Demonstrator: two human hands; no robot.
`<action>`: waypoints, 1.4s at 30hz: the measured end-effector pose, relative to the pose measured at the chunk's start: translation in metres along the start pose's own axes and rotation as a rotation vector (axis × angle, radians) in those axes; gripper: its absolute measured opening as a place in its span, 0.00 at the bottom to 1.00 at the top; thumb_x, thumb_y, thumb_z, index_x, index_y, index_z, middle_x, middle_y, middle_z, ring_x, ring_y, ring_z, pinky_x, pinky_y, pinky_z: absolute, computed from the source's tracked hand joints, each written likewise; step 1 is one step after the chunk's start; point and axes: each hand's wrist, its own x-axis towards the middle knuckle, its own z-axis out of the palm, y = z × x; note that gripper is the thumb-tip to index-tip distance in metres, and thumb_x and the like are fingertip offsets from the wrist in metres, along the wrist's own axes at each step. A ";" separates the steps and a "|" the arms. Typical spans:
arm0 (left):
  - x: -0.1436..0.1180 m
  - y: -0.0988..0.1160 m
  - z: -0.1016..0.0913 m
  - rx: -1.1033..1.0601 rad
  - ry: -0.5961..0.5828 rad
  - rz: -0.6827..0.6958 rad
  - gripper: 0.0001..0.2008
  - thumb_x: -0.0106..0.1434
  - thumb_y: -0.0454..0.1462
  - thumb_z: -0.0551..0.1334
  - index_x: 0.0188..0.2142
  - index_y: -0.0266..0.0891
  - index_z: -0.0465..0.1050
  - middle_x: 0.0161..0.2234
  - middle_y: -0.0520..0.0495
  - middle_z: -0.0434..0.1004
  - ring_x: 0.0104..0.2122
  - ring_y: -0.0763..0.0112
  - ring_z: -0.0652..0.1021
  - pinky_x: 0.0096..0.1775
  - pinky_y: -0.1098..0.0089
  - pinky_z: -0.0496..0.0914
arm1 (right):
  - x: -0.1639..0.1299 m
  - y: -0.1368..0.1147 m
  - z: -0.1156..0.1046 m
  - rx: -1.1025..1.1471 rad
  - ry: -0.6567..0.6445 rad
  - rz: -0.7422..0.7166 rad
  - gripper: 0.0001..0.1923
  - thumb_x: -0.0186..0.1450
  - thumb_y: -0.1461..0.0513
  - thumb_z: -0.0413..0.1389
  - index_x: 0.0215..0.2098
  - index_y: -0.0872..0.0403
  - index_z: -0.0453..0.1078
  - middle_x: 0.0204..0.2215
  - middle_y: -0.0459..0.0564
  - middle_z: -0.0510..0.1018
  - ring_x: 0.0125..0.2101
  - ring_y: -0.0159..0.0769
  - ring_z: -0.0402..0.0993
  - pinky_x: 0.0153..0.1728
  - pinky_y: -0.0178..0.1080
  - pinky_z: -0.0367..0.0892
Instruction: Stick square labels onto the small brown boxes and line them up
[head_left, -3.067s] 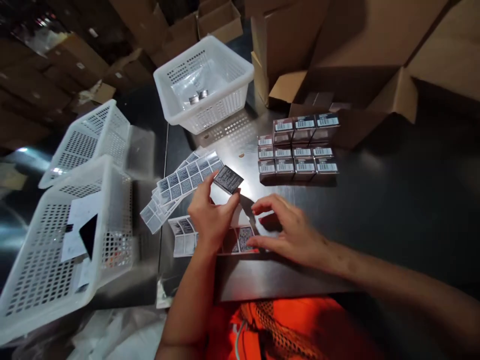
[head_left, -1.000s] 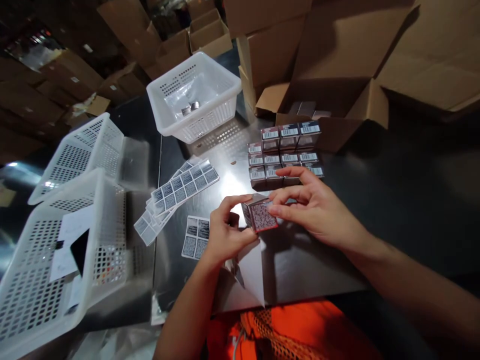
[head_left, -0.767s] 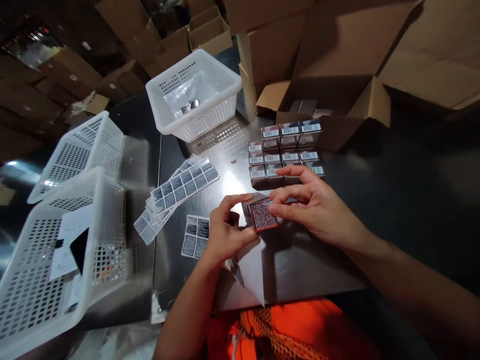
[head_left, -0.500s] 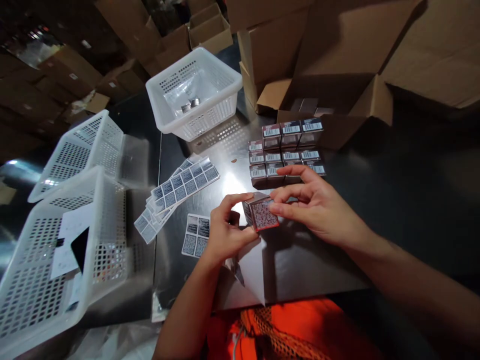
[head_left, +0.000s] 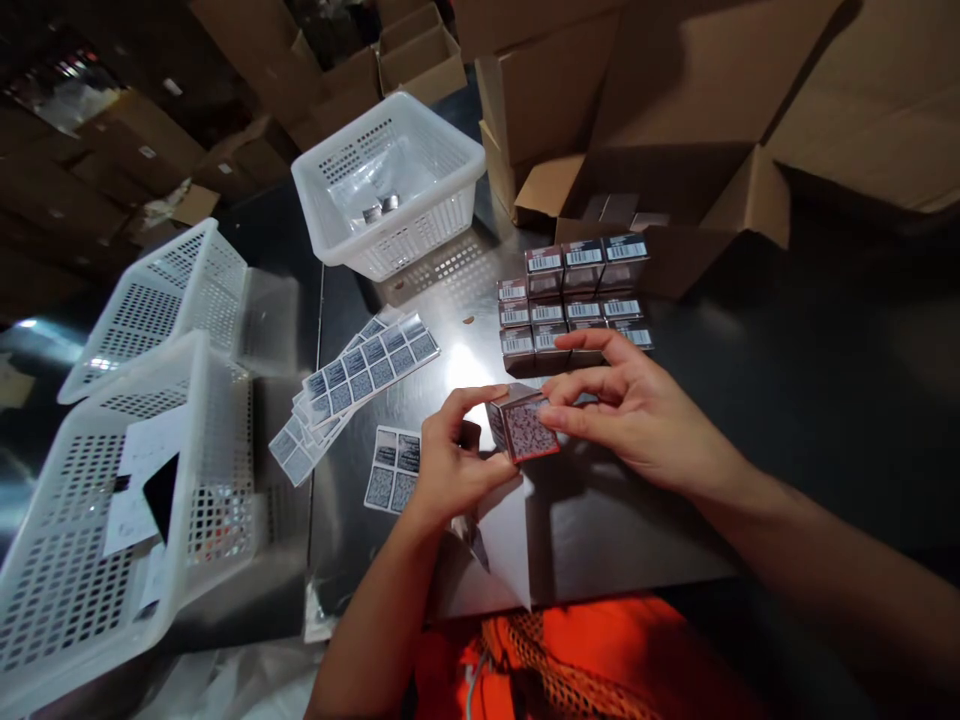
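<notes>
Already a small box [head_left: 523, 428] sat pinched between both hands at the centre of the frame, a printed label covering its near face; the left hand [head_left: 450, 462] gripped it from the left, and the right hand [head_left: 637, 410] pressed fingertips [head_left: 551, 417] on the label's edge. Just above, a block of boxes [head_left: 574, 300] stood in rows on the worktop [head_left: 600, 530]. Left of the hands lay a partly used label sheet [head_left: 391, 470], and beyond it fanned full sheets [head_left: 360, 380], so plenty seemed left.
</notes>
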 end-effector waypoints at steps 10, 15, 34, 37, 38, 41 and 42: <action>-0.001 0.000 0.000 -0.010 0.001 0.011 0.24 0.43 0.34 0.74 0.42 0.42 0.76 0.36 0.53 0.81 0.14 0.90 0.57 0.14 0.81 0.48 | -0.001 0.001 -0.001 0.014 -0.006 0.001 0.37 0.53 0.52 0.73 0.53 0.50 0.62 0.27 0.42 0.79 0.30 0.39 0.80 0.29 0.37 0.76; -0.001 -0.002 0.000 -0.009 0.007 0.046 0.25 0.43 0.33 0.75 0.43 0.42 0.76 0.36 0.54 0.81 0.14 0.90 0.58 0.14 0.82 0.49 | -0.001 0.000 0.000 0.007 -0.001 -0.006 0.38 0.52 0.51 0.73 0.54 0.51 0.61 0.28 0.43 0.78 0.29 0.38 0.80 0.29 0.36 0.76; -0.015 0.000 -0.011 0.014 -0.217 0.198 0.24 0.54 0.38 0.73 0.51 0.53 0.77 0.35 0.48 0.82 0.13 0.81 0.63 0.14 0.76 0.52 | 0.008 0.012 -0.013 0.114 -0.384 0.110 0.57 0.38 0.59 0.79 0.64 0.53 0.63 0.49 0.53 0.74 0.40 0.36 0.76 0.33 0.33 0.74; -0.011 0.001 -0.014 -0.050 -0.294 0.162 0.28 0.52 0.50 0.75 0.53 0.53 0.77 0.45 0.43 0.82 0.18 0.73 0.72 0.15 0.72 0.61 | 0.008 0.014 -0.010 0.085 -0.294 0.110 0.59 0.36 0.61 0.79 0.65 0.54 0.64 0.50 0.53 0.76 0.38 0.33 0.76 0.35 0.31 0.72; -0.009 0.000 -0.014 -0.096 -0.296 0.133 0.27 0.53 0.52 0.74 0.51 0.52 0.79 0.47 0.43 0.82 0.22 0.67 0.77 0.17 0.70 0.66 | 0.008 0.015 -0.008 0.074 -0.267 0.121 0.61 0.35 0.62 0.79 0.66 0.54 0.64 0.51 0.53 0.75 0.36 0.31 0.75 0.34 0.31 0.72; -0.003 -0.002 -0.008 -0.225 -0.296 0.011 0.17 0.59 0.53 0.69 0.43 0.49 0.82 0.43 0.44 0.83 0.34 0.55 0.83 0.26 0.63 0.76 | 0.007 0.021 -0.001 0.074 -0.293 0.192 0.63 0.38 0.60 0.78 0.69 0.55 0.58 0.49 0.55 0.77 0.32 0.31 0.76 0.33 0.33 0.73; -0.002 -0.002 -0.006 -0.247 -0.299 -0.018 0.16 0.60 0.52 0.69 0.42 0.48 0.82 0.42 0.44 0.84 0.36 0.53 0.84 0.29 0.61 0.78 | 0.005 0.021 0.001 0.080 -0.307 0.202 0.63 0.40 0.59 0.78 0.70 0.56 0.57 0.48 0.56 0.78 0.33 0.34 0.77 0.35 0.36 0.74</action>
